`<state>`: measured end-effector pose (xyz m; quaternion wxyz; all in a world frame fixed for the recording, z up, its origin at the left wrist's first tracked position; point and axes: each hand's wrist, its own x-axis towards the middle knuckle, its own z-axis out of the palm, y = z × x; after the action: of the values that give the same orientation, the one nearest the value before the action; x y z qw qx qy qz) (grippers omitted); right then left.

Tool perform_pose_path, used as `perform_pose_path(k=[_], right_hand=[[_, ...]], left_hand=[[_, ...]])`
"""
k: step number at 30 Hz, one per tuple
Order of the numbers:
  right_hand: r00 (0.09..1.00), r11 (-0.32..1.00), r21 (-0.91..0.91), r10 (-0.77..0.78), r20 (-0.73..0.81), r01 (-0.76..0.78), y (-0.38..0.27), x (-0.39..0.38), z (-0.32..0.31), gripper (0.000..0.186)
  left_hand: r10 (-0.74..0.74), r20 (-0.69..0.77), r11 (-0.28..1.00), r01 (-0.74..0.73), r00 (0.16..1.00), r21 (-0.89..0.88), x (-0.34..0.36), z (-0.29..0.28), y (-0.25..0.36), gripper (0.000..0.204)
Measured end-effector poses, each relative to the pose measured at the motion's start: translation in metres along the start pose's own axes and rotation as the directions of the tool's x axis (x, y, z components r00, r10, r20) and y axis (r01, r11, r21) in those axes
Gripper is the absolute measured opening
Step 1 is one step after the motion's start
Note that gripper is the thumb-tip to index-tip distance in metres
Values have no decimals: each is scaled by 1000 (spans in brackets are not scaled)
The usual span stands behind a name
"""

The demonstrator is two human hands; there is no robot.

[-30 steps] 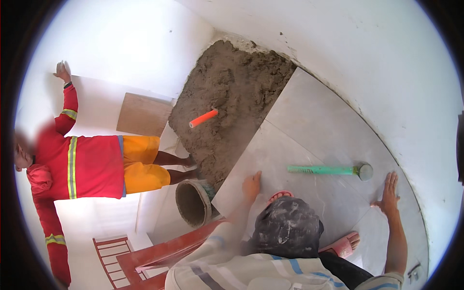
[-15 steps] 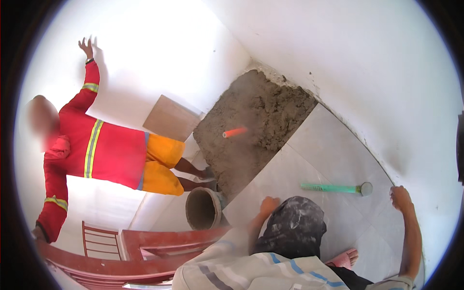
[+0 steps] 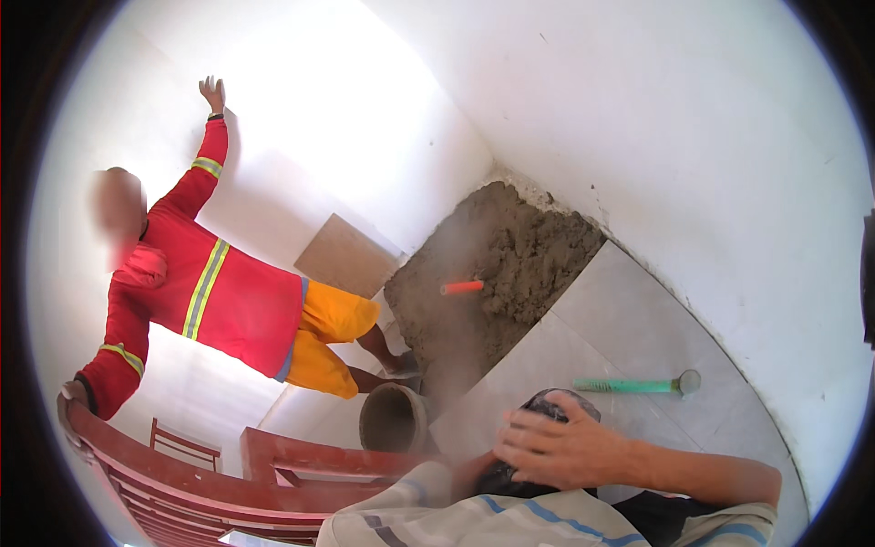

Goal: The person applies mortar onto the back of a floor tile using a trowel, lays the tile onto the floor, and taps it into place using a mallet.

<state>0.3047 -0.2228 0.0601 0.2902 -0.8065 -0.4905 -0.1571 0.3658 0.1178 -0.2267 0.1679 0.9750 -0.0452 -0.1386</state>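
My right hand [image 3: 565, 447] lies across a rounded, dust-smeared dark cloth surface [image 3: 499, 481], apparently my bent knee. Its fingers are spread, and it holds nothing that I can see. Close by, my left forearm [image 3: 469, 476] reaches to the same spot, but its hand is hidden behind the right hand and the dark cloth. Beyond them a mallet with a green handle [image 3: 629, 385] and a round grey head rests on the pale floor tiles [image 3: 629, 310]. Farther off spreads a rough bed of wet grey mortar [image 3: 510, 246], from which an orange pipe stub [image 3: 462, 286] sticks out.
A co-worker in a red top [image 3: 237, 301] stands at the left, one hand raised against the white wall [image 3: 301, 109], the other on a red slatted wooden frame [image 3: 182, 474]. A grey bucket [image 3: 394, 415] stands near their feet. One tile [image 3: 346, 255] leans against the wall.
My right hand has left the tile edge beside the wall and come inward onto the dark cloth. My left hand has drawn back from the tiles, out of sight. The view has shifted slightly.
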Motion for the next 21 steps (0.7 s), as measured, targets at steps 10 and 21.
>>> perform_pose_path(k=[10,21], right_hand=[[993,987,-154,-59,-98,44,-10,-13,-2,34],[999,993,-116,-23,-45,17,-18,-14,6,33]], left_hand=[[124,118,990,-115,985,-82,7,30,-22,35],[222,330,962,-150,917,-229,-39,87,-41,31]])
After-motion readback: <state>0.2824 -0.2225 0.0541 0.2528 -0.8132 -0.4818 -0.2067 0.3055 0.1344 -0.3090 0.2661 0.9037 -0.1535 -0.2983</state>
